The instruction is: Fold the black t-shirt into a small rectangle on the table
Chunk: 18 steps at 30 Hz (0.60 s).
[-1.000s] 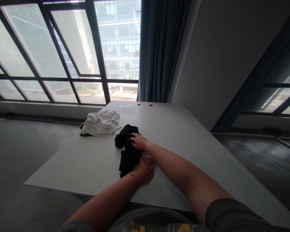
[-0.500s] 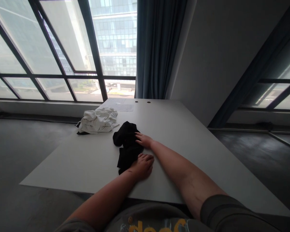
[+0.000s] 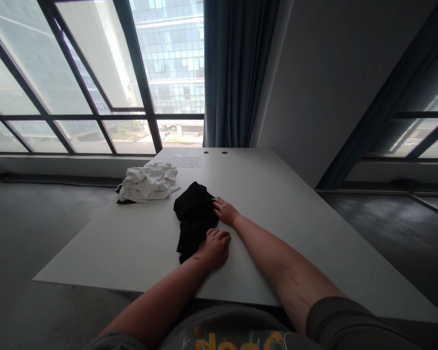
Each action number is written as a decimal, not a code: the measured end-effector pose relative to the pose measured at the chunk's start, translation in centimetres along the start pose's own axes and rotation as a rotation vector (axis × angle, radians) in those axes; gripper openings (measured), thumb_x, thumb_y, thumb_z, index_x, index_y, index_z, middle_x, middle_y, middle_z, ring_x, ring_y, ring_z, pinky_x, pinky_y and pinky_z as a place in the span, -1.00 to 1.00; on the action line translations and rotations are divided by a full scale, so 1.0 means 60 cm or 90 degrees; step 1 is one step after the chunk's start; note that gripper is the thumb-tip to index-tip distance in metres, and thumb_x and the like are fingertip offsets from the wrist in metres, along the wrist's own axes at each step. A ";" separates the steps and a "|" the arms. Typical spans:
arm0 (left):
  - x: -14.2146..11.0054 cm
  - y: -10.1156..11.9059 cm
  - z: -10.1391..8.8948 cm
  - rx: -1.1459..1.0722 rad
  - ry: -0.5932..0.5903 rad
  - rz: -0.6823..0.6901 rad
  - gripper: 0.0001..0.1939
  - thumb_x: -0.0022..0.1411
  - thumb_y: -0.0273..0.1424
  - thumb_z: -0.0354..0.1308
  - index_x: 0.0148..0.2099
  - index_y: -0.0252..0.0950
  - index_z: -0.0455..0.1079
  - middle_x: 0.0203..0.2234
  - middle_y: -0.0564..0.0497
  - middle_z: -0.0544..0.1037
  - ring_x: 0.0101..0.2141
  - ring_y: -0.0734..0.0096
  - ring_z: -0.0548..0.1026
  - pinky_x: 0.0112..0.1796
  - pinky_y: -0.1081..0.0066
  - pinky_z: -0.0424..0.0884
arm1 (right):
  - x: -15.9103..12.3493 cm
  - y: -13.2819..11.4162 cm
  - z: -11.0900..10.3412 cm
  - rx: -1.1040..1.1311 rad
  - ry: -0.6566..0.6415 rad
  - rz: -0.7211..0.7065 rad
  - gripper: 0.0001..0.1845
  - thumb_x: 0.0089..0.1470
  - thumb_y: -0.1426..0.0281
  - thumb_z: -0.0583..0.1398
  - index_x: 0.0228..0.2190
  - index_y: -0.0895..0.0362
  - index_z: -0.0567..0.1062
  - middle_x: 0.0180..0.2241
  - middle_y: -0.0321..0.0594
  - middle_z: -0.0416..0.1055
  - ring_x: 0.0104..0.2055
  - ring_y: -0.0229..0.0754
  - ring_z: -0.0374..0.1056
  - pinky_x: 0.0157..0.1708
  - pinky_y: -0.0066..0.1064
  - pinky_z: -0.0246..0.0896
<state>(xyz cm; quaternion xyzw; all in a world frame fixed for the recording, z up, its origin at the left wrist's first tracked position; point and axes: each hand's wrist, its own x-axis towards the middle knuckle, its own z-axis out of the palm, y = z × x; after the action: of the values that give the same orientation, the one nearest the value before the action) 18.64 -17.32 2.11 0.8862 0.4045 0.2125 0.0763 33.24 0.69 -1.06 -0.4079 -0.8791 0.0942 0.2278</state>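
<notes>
A crumpled black garment (image 3: 193, 218) lies in the middle of the white table (image 3: 277, 204). My left hand (image 3: 215, 247) rests on the garment's near right edge, its fingers curled down onto the cloth. My right hand (image 3: 224, 210) lies at the far right edge of the garment, fingers stretched flat against the fabric. Both forearms reach in from the bottom of the view.
A heap of white cloth (image 3: 148, 182) sits further back on the left of the table, with a dark piece under it. Sheets of paper (image 3: 182, 158) lie at the far edge near two cable holes. Windows and a blue curtain (image 3: 237, 73) stand behind.
My right hand has drawn back from the top of the black garment to its right edge, and the cloth's upper part has spread a little. My left hand's fingers have curled.
</notes>
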 end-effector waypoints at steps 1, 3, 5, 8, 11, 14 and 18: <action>0.001 0.001 -0.001 0.010 0.009 -0.016 -0.61 0.32 -0.45 0.07 0.14 -0.16 0.49 0.08 -0.09 0.56 0.11 0.15 0.46 0.29 0.07 0.15 | -0.001 0.002 -0.002 -0.006 -0.004 0.008 -0.48 0.29 0.42 0.14 0.26 0.13 0.43 0.37 -0.04 0.24 0.47 0.04 0.02 0.42 -0.02 0.01; 0.002 0.002 -0.003 0.025 0.025 -0.042 -0.64 0.31 -0.46 0.08 0.11 -0.17 0.50 0.06 -0.09 0.57 0.10 0.14 0.46 0.31 0.06 0.12 | -0.004 0.002 -0.004 -0.014 -0.014 0.016 -0.46 0.29 0.41 0.15 0.27 0.14 0.41 0.39 -0.03 0.21 0.48 0.05 0.01 0.42 -0.03 0.01; 0.002 0.002 -0.002 0.033 0.033 -0.050 -0.65 0.31 -0.45 0.08 0.10 -0.18 0.49 0.05 -0.09 0.56 0.09 0.15 0.46 0.31 0.07 0.13 | -0.006 -0.001 -0.005 -0.020 -0.013 0.019 -0.45 0.29 0.40 0.14 0.27 0.16 0.40 0.39 -0.01 0.20 0.48 0.07 0.00 0.41 -0.02 0.01; 0.001 0.003 -0.003 0.042 0.032 -0.047 -0.67 0.31 -0.44 0.10 0.08 -0.18 0.49 0.04 -0.10 0.56 0.07 0.14 0.45 0.29 0.06 0.17 | -0.011 -0.006 -0.007 -0.023 0.029 0.022 -0.45 0.26 0.43 0.13 0.26 0.17 0.41 0.38 0.00 0.21 0.49 0.08 -0.04 0.41 0.01 -0.03; 0.000 0.006 -0.011 0.058 0.052 -0.037 -0.70 0.31 -0.45 0.10 0.03 -0.18 0.52 0.08 -0.12 0.54 0.15 0.07 0.40 0.28 0.01 0.19 | -0.018 -0.003 -0.009 -0.018 0.112 0.055 -0.45 0.26 0.47 0.08 0.25 0.20 0.41 0.37 0.04 0.21 0.50 0.05 -0.08 0.42 0.00 -0.06; -0.003 0.006 -0.028 0.086 0.106 -0.037 -0.64 0.31 -0.45 0.09 0.10 -0.18 0.51 0.22 -0.11 0.45 0.30 0.01 0.26 0.35 -0.06 0.06 | -0.024 0.010 -0.011 -0.014 0.181 0.120 -0.45 0.26 0.46 0.06 0.24 0.24 0.40 0.36 0.09 0.22 0.49 0.06 -0.05 0.40 0.00 -0.03; -0.009 -0.006 -0.051 0.137 0.202 -0.144 -0.54 0.36 -0.38 0.09 0.27 -0.19 0.39 0.31 -0.17 0.37 0.35 -0.07 0.20 0.39 -0.15 -0.10 | -0.036 0.035 -0.017 -0.026 0.252 0.177 -0.46 0.25 0.40 0.07 0.21 0.27 0.41 0.33 0.13 0.26 0.46 0.11 0.01 0.39 -0.01 0.00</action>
<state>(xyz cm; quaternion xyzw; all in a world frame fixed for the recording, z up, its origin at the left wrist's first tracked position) 16.73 -17.61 4.57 0.7936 0.5287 0.2949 -0.0602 36.36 0.37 -1.62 -0.5398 -0.7548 0.0250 0.3718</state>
